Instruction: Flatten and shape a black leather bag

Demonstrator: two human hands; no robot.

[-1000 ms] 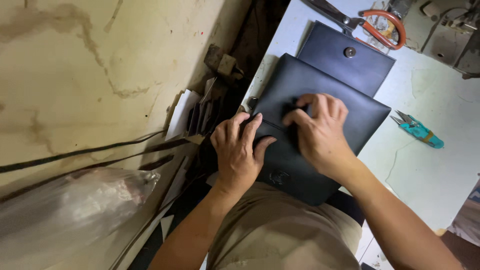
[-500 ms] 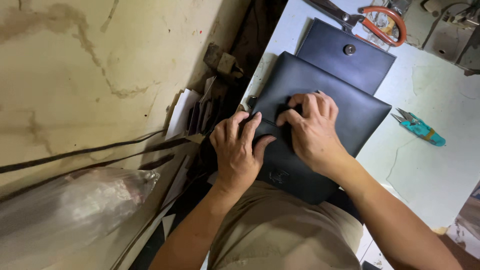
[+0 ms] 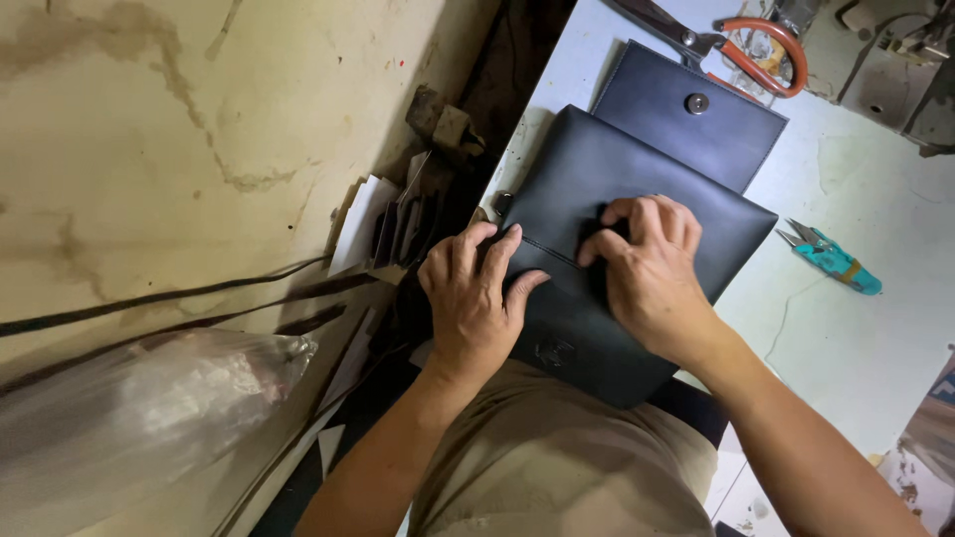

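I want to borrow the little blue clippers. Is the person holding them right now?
No, the blue clippers lie alone on the white table, while both the left hand and right hand press on the black leather bag.

I see one package: a clear plastic bag (image 3: 149, 418), crumpled and shiny, lying at the lower left against the stained beige wall (image 3: 199, 129), well away from the worktop (image 3: 875, 199). It looks greyish and long, its open end gathered toward the right. I see no labels, signs or screens.
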